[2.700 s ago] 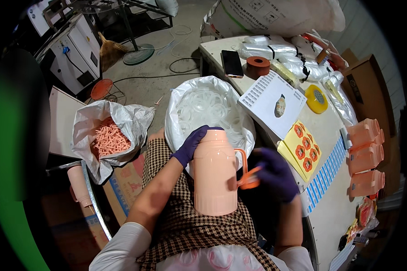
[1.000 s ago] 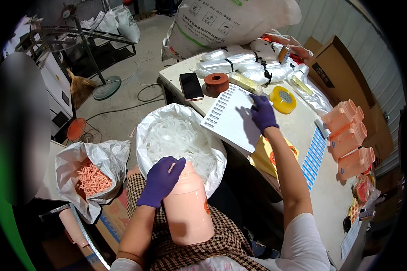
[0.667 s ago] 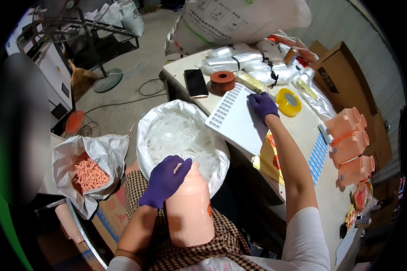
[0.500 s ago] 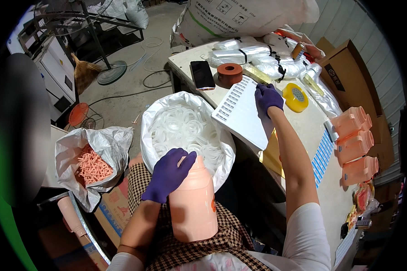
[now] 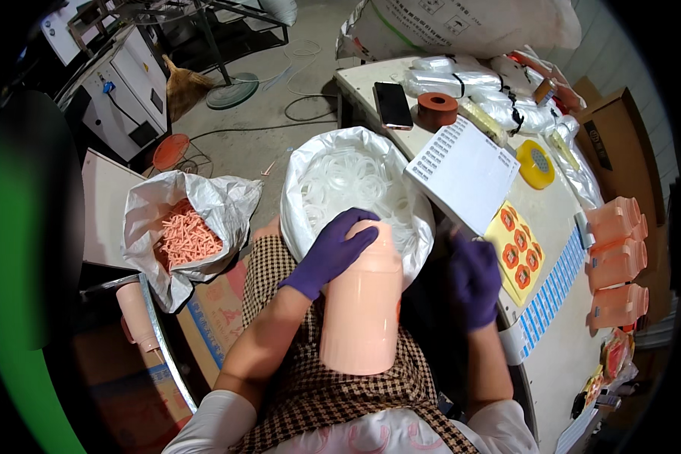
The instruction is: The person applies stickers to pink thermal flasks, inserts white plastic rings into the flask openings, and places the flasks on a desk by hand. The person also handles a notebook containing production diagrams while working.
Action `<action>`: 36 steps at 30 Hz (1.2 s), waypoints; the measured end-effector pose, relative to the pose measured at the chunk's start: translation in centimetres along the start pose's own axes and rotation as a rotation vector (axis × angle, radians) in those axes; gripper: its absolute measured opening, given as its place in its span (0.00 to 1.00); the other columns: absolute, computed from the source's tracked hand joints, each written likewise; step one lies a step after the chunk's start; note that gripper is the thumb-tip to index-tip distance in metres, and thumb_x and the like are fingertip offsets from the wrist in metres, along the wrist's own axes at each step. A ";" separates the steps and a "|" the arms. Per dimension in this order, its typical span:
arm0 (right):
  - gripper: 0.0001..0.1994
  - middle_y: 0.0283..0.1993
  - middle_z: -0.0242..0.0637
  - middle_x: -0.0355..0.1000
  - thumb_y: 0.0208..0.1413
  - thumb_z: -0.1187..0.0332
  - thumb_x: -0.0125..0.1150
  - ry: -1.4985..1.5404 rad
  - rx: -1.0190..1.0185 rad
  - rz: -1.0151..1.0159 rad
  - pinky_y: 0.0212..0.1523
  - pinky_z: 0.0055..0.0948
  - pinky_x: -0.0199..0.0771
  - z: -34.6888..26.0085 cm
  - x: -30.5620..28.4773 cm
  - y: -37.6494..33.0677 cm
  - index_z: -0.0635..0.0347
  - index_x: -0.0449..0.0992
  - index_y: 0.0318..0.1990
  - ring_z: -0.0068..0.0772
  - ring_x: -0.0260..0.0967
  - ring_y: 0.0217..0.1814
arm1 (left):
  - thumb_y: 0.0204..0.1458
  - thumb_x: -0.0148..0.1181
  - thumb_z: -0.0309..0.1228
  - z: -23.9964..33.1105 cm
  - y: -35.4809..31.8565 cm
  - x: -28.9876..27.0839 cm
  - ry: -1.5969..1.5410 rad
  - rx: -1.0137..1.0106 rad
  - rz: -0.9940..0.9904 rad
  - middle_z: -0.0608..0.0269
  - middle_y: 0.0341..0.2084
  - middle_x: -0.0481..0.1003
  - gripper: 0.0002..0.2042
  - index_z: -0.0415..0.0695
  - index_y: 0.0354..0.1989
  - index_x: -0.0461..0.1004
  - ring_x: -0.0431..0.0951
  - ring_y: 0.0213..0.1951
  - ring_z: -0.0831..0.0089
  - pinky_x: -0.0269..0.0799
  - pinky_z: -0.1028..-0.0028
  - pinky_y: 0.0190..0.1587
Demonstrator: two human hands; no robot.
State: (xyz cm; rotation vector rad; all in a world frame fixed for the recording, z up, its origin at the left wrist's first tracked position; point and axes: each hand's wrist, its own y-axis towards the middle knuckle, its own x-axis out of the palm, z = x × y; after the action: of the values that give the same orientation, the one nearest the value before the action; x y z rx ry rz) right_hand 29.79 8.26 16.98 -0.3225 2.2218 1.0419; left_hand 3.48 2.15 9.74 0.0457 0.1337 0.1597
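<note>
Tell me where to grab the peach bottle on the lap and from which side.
Take the peach bottle around its straight middle, coming from the right. It stands upright on the lap, the left hand already covers its narrow shoulder and top, and the right hand is free beside it; the smooth round body there probably suits a wrap-around grip.

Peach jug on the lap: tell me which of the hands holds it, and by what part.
The left hand grips the peach jug over its top end. The right hand is off it, beside the white sheet; whether it holds anything cannot be told.
</note>
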 end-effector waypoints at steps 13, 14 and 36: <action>0.24 0.37 0.38 0.69 0.49 0.64 0.72 -0.204 -0.053 -0.141 0.28 0.31 0.70 -5.2 0.8 -7.2 0.41 0.81 0.57 0.34 0.69 0.32 | 0.62 0.54 0.32 2.1 1.8 5.8 0.337 0.101 0.090 0.47 0.43 0.77 0.12 0.39 0.48 0.75 0.76 0.46 0.52 0.71 0.61 0.51; 0.24 0.37 0.38 0.69 0.49 0.64 0.72 -0.198 -0.051 -0.143 0.28 0.31 0.70 -5.3 1.0 -7.4 0.41 0.81 0.57 0.34 0.69 0.32 | 0.62 0.53 0.32 1.9 1.8 5.8 0.340 0.110 0.090 0.46 0.42 0.77 0.12 0.39 0.48 0.75 0.76 0.46 0.52 0.71 0.61 0.51; 0.31 0.33 0.40 0.62 0.57 0.67 0.56 -0.741 0.111 -0.536 0.22 0.40 0.69 -5.7 -1.0 -6.7 0.22 0.65 0.68 0.42 0.68 0.28 | 0.33 0.81 0.42 2.4 0.5 0.3 0.260 0.171 -0.480 0.49 0.73 0.50 0.61 0.42 0.76 0.45 0.48 0.74 0.54 0.44 0.63 0.75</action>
State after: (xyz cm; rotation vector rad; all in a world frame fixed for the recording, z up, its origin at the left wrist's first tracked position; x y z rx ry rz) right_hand 31.10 -0.43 16.33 -0.3771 1.4059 0.6006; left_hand 4.01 2.56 12.12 0.1614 0.4128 -0.3270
